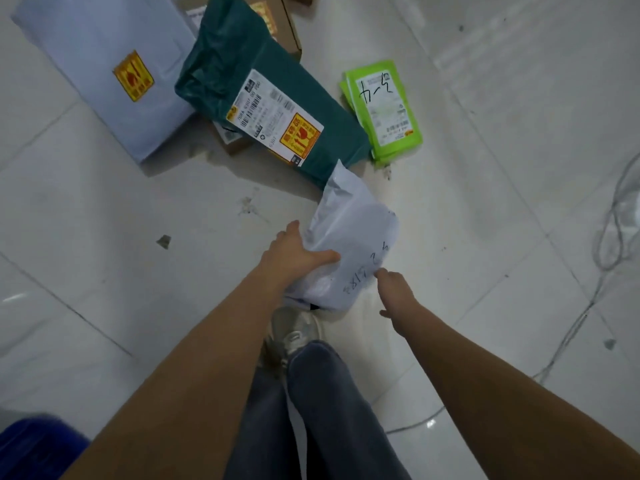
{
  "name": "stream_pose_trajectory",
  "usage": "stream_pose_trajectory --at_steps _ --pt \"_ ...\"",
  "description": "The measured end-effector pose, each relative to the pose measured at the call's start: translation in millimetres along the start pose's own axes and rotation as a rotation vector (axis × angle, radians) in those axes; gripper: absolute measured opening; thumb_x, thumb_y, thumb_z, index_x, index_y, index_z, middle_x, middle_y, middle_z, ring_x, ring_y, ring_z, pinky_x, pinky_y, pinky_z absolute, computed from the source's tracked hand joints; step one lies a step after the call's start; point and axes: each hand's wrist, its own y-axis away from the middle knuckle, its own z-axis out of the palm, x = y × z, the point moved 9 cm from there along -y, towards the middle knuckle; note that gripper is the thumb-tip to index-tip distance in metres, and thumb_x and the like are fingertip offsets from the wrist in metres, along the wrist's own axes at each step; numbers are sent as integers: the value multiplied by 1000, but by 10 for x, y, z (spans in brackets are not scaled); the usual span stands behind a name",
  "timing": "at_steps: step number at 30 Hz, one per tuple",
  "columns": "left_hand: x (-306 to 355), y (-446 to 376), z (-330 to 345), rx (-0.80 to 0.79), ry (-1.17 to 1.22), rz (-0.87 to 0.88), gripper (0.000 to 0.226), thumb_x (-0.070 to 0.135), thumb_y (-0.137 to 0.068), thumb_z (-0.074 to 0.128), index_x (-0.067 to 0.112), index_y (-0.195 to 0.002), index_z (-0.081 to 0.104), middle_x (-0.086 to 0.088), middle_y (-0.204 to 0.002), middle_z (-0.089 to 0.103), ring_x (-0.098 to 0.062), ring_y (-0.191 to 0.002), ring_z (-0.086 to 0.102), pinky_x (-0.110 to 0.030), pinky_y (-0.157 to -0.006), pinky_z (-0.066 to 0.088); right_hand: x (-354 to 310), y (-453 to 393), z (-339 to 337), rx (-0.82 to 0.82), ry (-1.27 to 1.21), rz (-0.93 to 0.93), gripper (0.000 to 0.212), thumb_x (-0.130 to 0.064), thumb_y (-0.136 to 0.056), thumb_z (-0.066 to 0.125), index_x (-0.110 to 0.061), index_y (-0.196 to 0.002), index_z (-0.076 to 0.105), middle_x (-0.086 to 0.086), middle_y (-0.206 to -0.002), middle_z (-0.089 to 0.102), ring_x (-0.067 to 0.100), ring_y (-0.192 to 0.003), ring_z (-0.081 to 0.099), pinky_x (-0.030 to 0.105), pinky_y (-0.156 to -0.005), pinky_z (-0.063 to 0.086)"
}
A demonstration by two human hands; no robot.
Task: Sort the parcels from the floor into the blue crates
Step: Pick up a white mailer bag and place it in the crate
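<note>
Head view. We note the left hand (294, 252) closed around the near-left edge of a soft white plastic mailer bag with handwritten digits (349, 244), thumb on top and fingers underneath. The bag is raised at that side; whether its far corner touches the floor we cannot tell. The right hand (394, 289) is beside the bag's lower right edge, fingers loosely spread, holding nothing; the index fingertip looks to be at or just off the plastic.

Step in hand, as we judge it: pick-up of one parcel from the floor pile. The next move calls for the right hand to support the free side, since the bag is limp and will sag, then a turn toward the blue plastic crate (38, 448), whose corner shows at the lower left, well apart from the bag.

Remaining on the pale glossy tiled floor (121, 271): a dark green poly mailer with a white shipping label and yellow fragile sticker (270, 109), lying partly over a brown cardboard box (287, 26); a large pale lavender flat parcel with a yellow sticker (114, 71) to its left; a bright green flat packet with a marked label (384, 112) to its right.

Room: thin grey cables (609, 244) trail along the right side. Small dark debris spots mark the tiles. The person's jeans and grey shoe (294, 334) stand below the bag.
</note>
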Motion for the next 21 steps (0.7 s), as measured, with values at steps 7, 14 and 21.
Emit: stream_pose_trajectory --at_steps 7,14,21 --pt "-54 -165 138 -61 145 52 82 42 -72 76 22 -141 34 1 -131 47 -13 -98 44 -20 -70 36 -122 -171 240 -173 -344 11 52 -46 -94 37 -18 -138 42 6 -137 50 27 -121 51 41 -99 44" --pt "-7 265 165 -89 224 148 87 20 -76 76 24 -147 25 -2 -142 42 -19 -117 47 -29 -89 39 -36 123 59 -163 -485 39 49 -57 -93 30 -23 -124 49 7 -135 53 32 -112 55 45 -88 49" --pt "125 1050 -355 108 37 360 90 21 -61 61 22 -146 31 -3 -140 49 -18 -126 47 -29 -103 38 -76 830 14 -517 -521 245 75 -78 -75 44 -17 -117 56 22 -123 58 49 -102 61 59 -79 53"
